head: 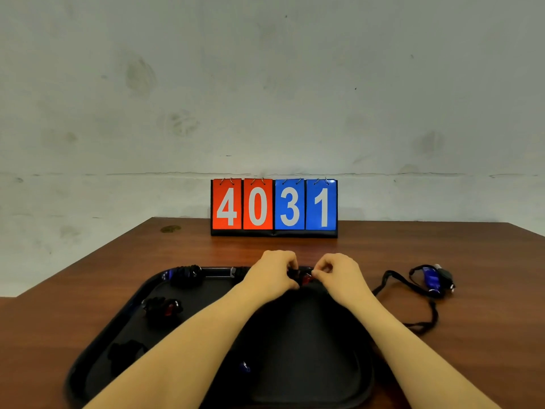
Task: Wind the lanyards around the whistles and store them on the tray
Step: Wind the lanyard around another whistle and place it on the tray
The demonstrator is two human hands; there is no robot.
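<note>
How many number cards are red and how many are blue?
Red number cards: 2
Blue number cards: 2
Total: 4

Both hands (303,273) on red whistle (307,279) (over tray (295,364))

Red whistle (306,279) above black tray (295,364); blue whistle (431,279) unwound beside.

Both hands (272,271) (339,273) curled (fingertips close).
</note>
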